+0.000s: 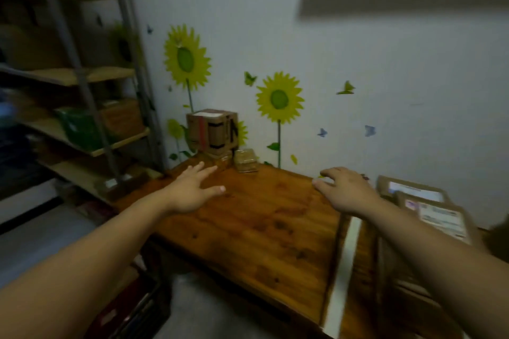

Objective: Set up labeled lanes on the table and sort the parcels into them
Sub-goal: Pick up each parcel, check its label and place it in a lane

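Observation:
A brown wooden table [261, 223] stands against the wall. At its far left corner a taped cardboard parcel [212, 132] sits on a flatter box, with a small clear-wrapped packet [246, 160] beside it. A white strip [345, 272] runs front to back across the table's right part. Right of the strip lie flat cardboard parcels with printed labels [429, 209]. My left hand [192, 190] hovers over the table's left side with fingers spread, holding nothing. My right hand [344, 190] hovers over the right side with fingers loosely bent, also empty.
A metal rack with wooden shelves [82, 74] stands to the left, holding boxes and a green bag [80, 126]. A dark crate [132, 311] sits on the floor below the table's front edge. Sunflower stickers cover the wall behind.

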Motion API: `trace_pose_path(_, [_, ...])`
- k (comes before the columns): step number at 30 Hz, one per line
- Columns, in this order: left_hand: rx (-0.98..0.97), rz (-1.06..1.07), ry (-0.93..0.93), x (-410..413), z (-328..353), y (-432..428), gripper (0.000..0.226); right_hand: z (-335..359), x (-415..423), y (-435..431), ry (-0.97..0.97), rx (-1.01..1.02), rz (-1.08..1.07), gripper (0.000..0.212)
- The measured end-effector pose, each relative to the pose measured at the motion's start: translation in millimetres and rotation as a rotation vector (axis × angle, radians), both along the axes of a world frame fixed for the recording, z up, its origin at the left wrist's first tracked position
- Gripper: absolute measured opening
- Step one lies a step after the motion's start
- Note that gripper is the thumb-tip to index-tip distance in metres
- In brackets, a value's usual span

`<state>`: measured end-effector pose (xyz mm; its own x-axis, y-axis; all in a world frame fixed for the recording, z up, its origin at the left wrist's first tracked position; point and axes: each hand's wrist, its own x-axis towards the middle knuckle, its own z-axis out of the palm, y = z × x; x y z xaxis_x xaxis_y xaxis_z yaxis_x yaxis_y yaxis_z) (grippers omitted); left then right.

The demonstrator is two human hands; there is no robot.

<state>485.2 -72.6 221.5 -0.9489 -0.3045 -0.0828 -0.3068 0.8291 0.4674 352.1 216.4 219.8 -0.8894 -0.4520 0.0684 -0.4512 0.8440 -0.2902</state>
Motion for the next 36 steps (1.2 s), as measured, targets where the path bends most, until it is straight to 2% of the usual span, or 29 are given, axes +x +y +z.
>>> trace_pose_path(4, [0.035, 0.046, -0.042, -2, 0, -90, 0.073, -10, -16, -87, -0.079, 0.004, 0.031, 0.06])
trace_pose_path(9, [0.023, 0.06, -0.024, -37, -9, -154, 0.073, -20, -54, -156, -0.122, 0.021, 0.019, 0.06])
trace_pose_path(16, [0.012, 0.029, -0.035, -142, -19, -215, 0.072, -42, -152, -236, -0.129, -0.038, 0.015, 0.06])
trace_pose_path(21, [0.086, 0.096, -0.063, -224, -12, -273, 0.071, -44, -231, -308, -0.165, -0.159, -0.002, 0.06])
trace_pose_path(27, [0.127, 0.181, 0.011, -297, -1, -337, 0.069, -43, -297, -391, -0.278, -0.267, -0.02, 0.065])
trace_pose_path(31, [0.207, 0.25, 0.046, -347, -10, -383, 0.07, -45, -328, -440, -0.33, -0.293, -0.058, 0.065])
trace_pose_path(36, [0.397, 0.225, 0.096, -417, -25, -432, 0.06, -50, -359, -501, -0.434, -0.427, -0.188, 0.056])
